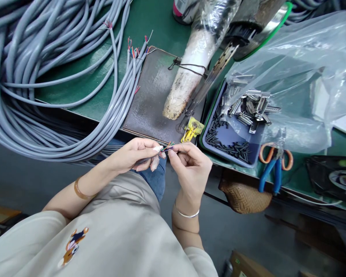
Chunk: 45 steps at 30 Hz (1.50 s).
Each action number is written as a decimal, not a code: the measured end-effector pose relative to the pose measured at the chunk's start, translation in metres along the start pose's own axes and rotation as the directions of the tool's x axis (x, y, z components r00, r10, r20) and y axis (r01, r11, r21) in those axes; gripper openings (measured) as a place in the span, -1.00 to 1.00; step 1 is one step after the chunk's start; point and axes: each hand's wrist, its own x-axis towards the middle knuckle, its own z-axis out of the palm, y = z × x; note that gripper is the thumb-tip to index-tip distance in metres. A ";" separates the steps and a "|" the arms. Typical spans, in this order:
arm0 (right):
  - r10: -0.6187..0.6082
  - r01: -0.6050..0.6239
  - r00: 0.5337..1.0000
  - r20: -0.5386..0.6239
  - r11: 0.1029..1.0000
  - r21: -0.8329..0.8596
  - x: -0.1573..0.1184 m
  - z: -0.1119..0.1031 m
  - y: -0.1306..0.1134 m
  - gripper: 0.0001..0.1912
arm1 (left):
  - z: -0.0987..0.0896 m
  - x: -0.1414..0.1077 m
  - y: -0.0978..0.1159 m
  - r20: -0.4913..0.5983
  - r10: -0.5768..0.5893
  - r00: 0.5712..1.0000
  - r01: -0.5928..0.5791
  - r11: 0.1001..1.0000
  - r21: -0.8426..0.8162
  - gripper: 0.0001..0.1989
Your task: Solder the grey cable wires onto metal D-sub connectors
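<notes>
The stripped end of a grey cable is between my two hands, its thin coloured wires (168, 146) fanned out. My left hand (138, 154) is closed around the cable just behind the wires, with white wrapping on its fingertips. My right hand (190, 161) pinches the wire tips between thumb and index finger. Just beyond my right hand, a small yellow tool (192, 130) lies at the edge of a dark mat (152, 96). Many grey cables (103, 134) run in a thick bundle on the left, several with bared coloured ends.
A blue tray (233, 156) holds metal connectors (255, 107) and small black pieces, partly under a clear plastic bag (300, 80). Pliers (273, 165) overhang the table edge. A plastic-wrapped white tube (190, 69) reaches over the mat, beside a metal arm (213, 79).
</notes>
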 end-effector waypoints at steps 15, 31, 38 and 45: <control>0.035 -0.036 0.999 0.021 0.998 0.058 -0.004 0.005 0.002 -0.84 | 0.019 0.002 -0.003 -0.217 0.226 0.950 -0.214 0.974 0.075 -0.63; -0.069 0.067 0.997 -0.042 0.996 -0.051 -0.007 0.001 0.006 -0.88 | 0.027 -0.001 0.001 -0.324 0.337 0.884 -0.289 0.938 0.190 -0.63; -0.050 0.050 0.998 -0.026 0.999 -0.012 -0.005 0.000 0.007 -0.93 | 0.022 -0.002 0.002 -0.267 0.163 0.950 -0.156 0.987 0.048 -0.63; -0.037 0.035 0.999 0.035 0.998 0.047 -0.002 -0.006 0.005 -0.94 | 0.023 -0.001 0.004 -0.201 0.078 0.977 -0.077 0.997 0.015 -0.65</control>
